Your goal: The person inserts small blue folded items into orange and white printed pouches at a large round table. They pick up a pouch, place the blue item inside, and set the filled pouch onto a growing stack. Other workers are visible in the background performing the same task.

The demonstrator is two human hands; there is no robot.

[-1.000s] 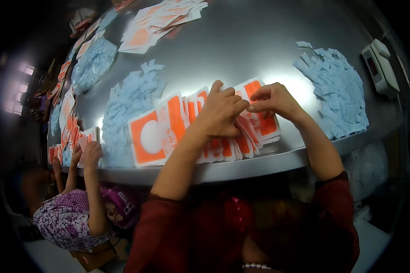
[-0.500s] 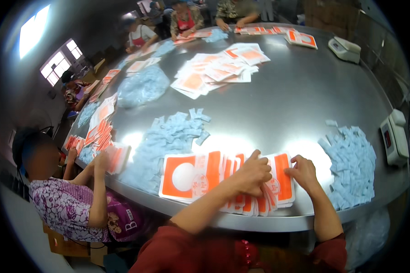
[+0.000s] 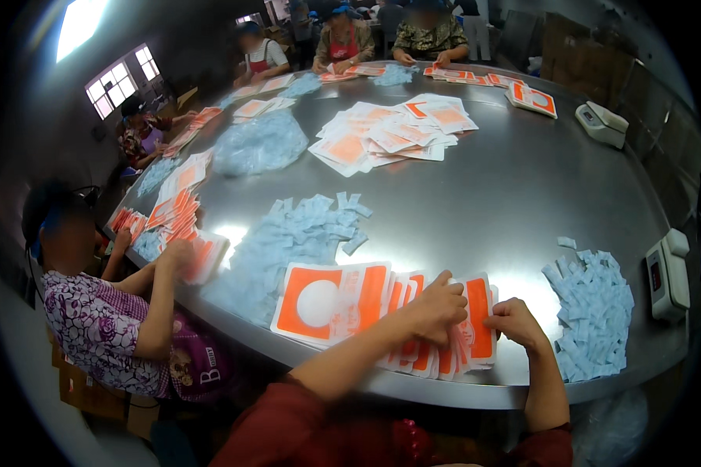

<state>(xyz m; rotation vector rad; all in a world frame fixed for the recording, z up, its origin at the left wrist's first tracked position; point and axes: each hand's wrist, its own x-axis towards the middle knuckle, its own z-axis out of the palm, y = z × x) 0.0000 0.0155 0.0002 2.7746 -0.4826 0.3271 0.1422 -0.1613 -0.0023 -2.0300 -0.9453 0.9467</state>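
A row of flat orange-and-white bags [image 3: 317, 304] lies fanned and overlapping along the near table edge. My left hand [image 3: 435, 310] rests over the right part of the row, its fingers curled on one bag's upper edge. At the right end, my right hand [image 3: 519, 322] is closed in a pinch, fingertips against the side of the last orange-and-white bag [image 3: 480, 311]. Whatever its fingertips hold is hidden. Small pale blue packets lie in a heap [image 3: 596, 311] right of my right hand, and another heap [image 3: 292, 233] spreads behind the row's left end.
The steel table [image 3: 491, 206] carries a loose pile of bags [image 3: 393, 136] and a clear plastic sack of blue packets [image 3: 261, 144]. Two white scales [image 3: 667, 276] stand along the right side. A co-worker [image 3: 105, 319] handles bags at my left; several others sit around the far edge.
My right hand's thumb and forefinger, apart before, have come together at the bag's side. My left hand stays over the row. The whole view has shifted slightly; the co-worker's hands remain at their bags.
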